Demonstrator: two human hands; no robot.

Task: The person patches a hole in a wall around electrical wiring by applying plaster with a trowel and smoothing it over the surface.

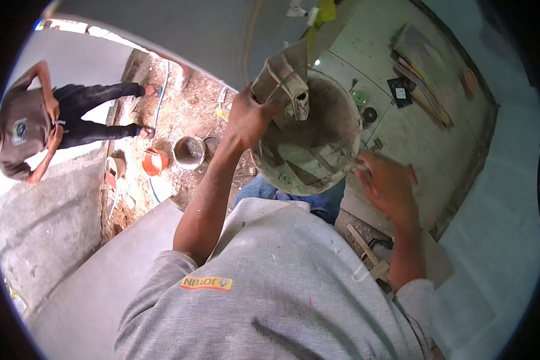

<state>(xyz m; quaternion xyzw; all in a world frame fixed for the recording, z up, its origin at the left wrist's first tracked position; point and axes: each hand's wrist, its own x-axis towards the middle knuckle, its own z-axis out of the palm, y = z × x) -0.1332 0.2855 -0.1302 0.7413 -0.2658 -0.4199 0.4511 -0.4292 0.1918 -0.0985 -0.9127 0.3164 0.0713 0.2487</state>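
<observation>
A round bucket (349,129) smeared with grey mortar hangs in front of my body, its open top toward me. Wet-looking grey residue coats its inside, and a flat strip-like piece shows low in it. My left hand (250,118) is closed round a grey ribbed plastering float (284,75), held over the bucket's upper left rim. The far side of that grip is hidden. On the right, my right hand (387,185) has its fingers curled at the bucket's rim, and its fingertips are partly hidden.
At left a person (42,123) in dark trousers stands near an orange bucket (155,161) and a mortar-stained bucket (188,151). A grey panel (204,30) spans the top. Boards (423,90) and a black packet (398,92) lie on the tiled floor at right.
</observation>
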